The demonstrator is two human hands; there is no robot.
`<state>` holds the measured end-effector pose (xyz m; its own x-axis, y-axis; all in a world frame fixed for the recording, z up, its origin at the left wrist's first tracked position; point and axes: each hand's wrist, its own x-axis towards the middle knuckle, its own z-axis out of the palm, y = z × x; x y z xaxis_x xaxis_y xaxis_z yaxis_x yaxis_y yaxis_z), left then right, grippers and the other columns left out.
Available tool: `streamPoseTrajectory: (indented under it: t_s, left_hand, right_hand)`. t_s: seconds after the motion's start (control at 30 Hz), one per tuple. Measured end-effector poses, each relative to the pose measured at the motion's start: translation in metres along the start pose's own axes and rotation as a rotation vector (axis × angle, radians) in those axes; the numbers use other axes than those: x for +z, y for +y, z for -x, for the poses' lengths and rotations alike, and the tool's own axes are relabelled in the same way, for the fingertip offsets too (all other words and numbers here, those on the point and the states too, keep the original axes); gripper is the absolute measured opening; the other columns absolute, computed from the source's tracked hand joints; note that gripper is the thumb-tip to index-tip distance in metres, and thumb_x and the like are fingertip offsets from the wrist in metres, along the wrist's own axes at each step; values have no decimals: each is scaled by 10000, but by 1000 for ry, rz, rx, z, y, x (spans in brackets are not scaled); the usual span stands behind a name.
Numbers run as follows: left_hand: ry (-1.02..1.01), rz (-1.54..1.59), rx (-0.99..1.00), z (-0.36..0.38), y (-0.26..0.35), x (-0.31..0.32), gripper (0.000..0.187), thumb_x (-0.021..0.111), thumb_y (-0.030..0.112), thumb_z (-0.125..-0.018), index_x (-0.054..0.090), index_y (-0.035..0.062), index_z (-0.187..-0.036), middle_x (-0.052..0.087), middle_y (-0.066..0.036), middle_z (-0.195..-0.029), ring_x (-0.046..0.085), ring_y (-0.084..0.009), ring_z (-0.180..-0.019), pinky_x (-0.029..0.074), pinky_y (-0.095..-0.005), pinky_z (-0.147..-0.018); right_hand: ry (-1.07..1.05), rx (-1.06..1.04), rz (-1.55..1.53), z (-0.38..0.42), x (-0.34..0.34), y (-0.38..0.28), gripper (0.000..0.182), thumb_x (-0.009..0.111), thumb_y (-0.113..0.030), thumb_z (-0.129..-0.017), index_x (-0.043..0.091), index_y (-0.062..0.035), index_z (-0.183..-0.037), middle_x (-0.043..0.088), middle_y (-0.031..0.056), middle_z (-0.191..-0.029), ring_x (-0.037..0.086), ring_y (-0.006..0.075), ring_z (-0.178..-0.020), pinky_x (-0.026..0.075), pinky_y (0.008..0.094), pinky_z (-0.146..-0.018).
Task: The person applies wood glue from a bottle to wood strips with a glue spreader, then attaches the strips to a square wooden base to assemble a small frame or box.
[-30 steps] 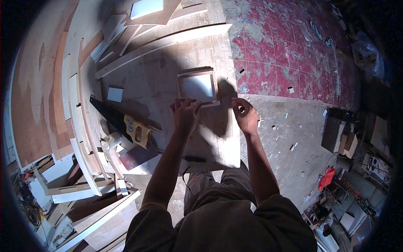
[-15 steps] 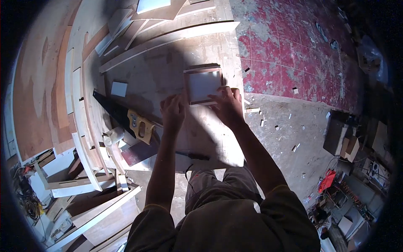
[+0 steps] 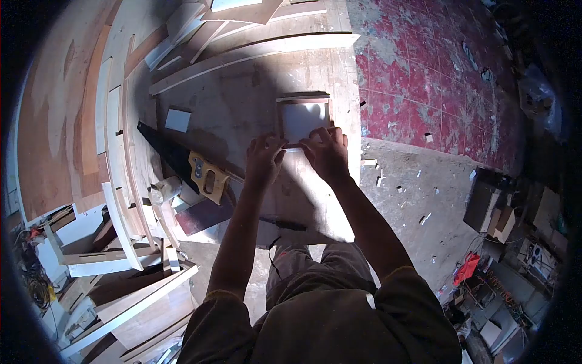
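Note:
A small square wooden frame (image 3: 304, 98) with a pale panel (image 3: 301, 118) inside lies on the wooden work table (image 3: 242, 103). At its near left corner is my left hand (image 3: 265, 159), fingers bent with the tips closed on the near edge. My right hand (image 3: 327, 151) grips that same edge near the right corner, its fingers curled and partly over the panel. Both hands hide parts of the near edge. Left of my left hand rests a handsaw (image 3: 208, 177) with a yellow handle, its dark blade pointing to the far left.
A small white tile-like piece (image 3: 177, 120) lies near the saw tip. A long wooden strip (image 3: 254, 54) crosses the table's far side. At the near left are a cylindrical roll (image 3: 165, 190) and a dark red board (image 3: 205, 216). Wood scraps fill the lower left.
My left hand has moved right, from beside the frame onto its near edge. My right hand has shifted slightly along that edge. The whole view has shifted a little.

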<state>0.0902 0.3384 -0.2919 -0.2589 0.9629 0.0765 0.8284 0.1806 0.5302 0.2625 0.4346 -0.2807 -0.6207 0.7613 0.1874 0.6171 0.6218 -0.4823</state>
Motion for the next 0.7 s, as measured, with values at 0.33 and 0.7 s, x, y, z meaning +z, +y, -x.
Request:
streamPoseTrajectory:
  t_s: [0.33, 0.7]
  left_hand:
    - [24, -20, 41, -3, -4, 6, 282, 759, 118, -783, 712, 155, -1058, 661, -56, -1092, 581, -278, -1060, 456, -428, -924]
    - [62, -11, 60, -4, 3, 2, 285, 761, 80, -769, 701, 151, -1038, 674, -50, -1094, 576, -303, -1032, 453, -424, -912]
  right_hand:
    - [6, 13, 44, 1, 0, -3, 172, 768, -208, -746, 743, -227, -915, 613, -27, -1008, 517, 267, -1014, 426, 439, -815]
    - [20, 14, 84, 2, 2, -3, 173, 769, -229, -744, 746, -231, -915, 620, -21, -1012, 514, 271, -1024, 420, 443, -812]
